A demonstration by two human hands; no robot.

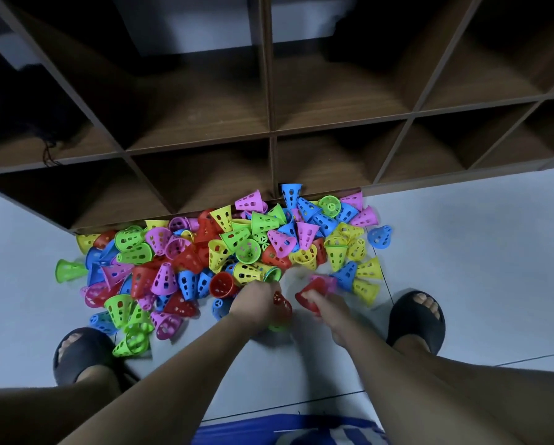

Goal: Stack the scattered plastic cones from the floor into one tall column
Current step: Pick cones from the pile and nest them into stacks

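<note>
Here, left hand and right hand grip cones.

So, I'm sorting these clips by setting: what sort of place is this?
Probably an indoor room, perhaps in a home: a pale tiled floor, a wooden cubby shelf standing on it, and a person in black slippers over a heap of plastic cones.

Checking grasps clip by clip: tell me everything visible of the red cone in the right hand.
The red cone looks like plastic and is motion-blurred, so its tilt is unclear. The right hand grips it, a fingertip at its rim. A blurred pink cone overlaps its far side. It seems held off the floor, beside the pile.
</note>
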